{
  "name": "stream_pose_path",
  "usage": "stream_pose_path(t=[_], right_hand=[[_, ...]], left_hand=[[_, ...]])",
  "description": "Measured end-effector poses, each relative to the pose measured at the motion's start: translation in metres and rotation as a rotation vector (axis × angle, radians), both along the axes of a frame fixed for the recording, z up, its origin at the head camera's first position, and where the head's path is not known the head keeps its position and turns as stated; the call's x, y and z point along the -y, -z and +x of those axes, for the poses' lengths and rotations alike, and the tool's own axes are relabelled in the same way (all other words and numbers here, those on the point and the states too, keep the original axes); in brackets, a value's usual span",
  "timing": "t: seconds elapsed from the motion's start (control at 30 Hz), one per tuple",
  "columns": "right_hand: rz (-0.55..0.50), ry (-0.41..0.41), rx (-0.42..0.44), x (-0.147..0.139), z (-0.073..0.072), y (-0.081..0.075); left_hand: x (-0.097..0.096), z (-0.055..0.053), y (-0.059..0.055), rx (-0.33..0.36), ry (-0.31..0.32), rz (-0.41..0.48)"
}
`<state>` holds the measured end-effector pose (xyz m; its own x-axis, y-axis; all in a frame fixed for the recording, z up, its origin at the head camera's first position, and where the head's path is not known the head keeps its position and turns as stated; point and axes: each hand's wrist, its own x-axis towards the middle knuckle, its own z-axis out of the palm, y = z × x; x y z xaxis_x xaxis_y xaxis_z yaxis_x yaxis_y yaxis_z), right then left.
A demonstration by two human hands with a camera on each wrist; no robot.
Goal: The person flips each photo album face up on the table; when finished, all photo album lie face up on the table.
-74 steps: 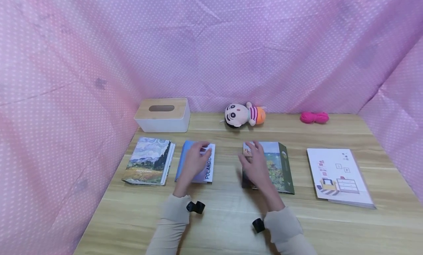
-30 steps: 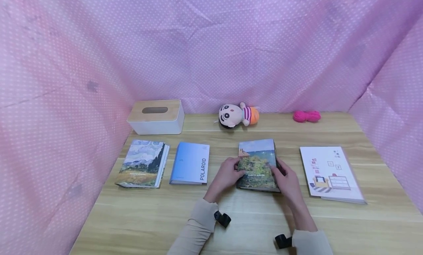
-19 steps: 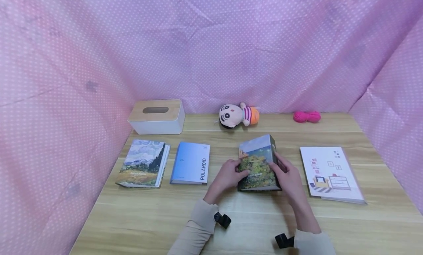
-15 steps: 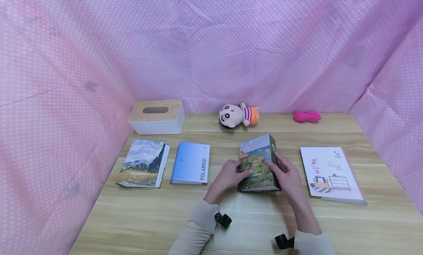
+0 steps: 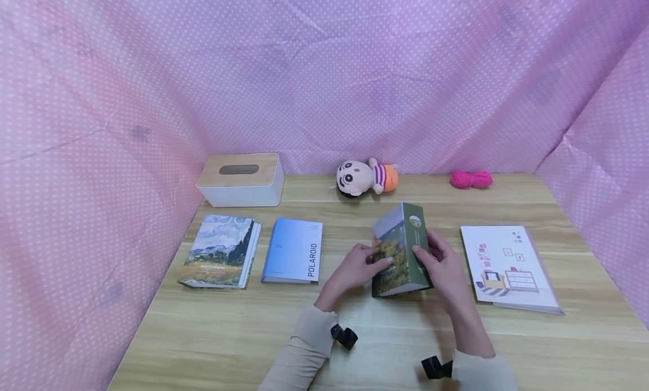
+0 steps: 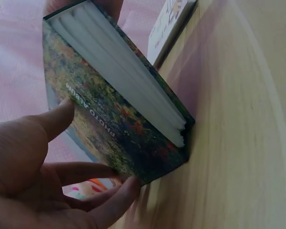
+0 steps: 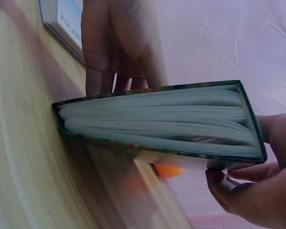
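A thick photo album [image 5: 398, 253] with a garden-and-sea painting on its cover and a green spine is tilted up on its fore edge on the table. My right hand [image 5: 447, 272] grips its spine side, thumb on the spine and fingers behind the back cover. On the front cover rests my left hand [image 5: 357, 270]; in the left wrist view its thumb touches the cover beside the lettering, and its fingertips [image 6: 131, 183] are at the lower cover edge. The right wrist view shows the album's white page block [image 7: 157, 124] between the covers.
Left of the album lie a blue-and-white Polaroid book [image 5: 293, 250] and a landscape-covered photo album [image 5: 220, 250]. A white book with furniture drawings [image 5: 509, 267] lies to the right. Behind stand a wood-topped tissue box [image 5: 240, 180], a plush doll [image 5: 365, 177] and pink yarn [image 5: 470, 180].
Both hands came to the garden-painted album and took hold of it. Its spine side has been raised, so the spine now faces up and right. The left thumb has slid further across the cover.
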<state>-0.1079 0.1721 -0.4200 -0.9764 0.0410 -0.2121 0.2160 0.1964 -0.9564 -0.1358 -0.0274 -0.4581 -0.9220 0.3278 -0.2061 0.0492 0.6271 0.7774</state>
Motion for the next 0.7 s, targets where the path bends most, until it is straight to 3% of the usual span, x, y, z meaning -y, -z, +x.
stream_pose_path(t=[0.13, 0.33, 0.4, 0.57, 0.7], right_hand=[[-0.037, 0.015, -0.014, 0.002, 0.001, -0.003], [-0.062, 0.017, -0.055, 0.011, 0.002, -0.007], [-0.069, 0.009, -0.066, 0.015, 0.001, -0.007], [-0.069, -0.001, -0.100, 0.021, -0.001, -0.003], [-0.135, -0.029, -0.132, 0.021, -0.003, 0.004]], left_hand=[[-0.002, -0.002, 0.001, -0.003, 0.046, 0.098], [0.001, -0.005, 0.000, 0.148, 0.051, 0.392], [0.003, -0.006, -0.004, 0.163, 0.045, 0.454], [0.008, -0.008, -0.016, 0.117, 0.031, 0.487], [0.010, -0.009, -0.025, 0.086, 0.023, 0.511]])
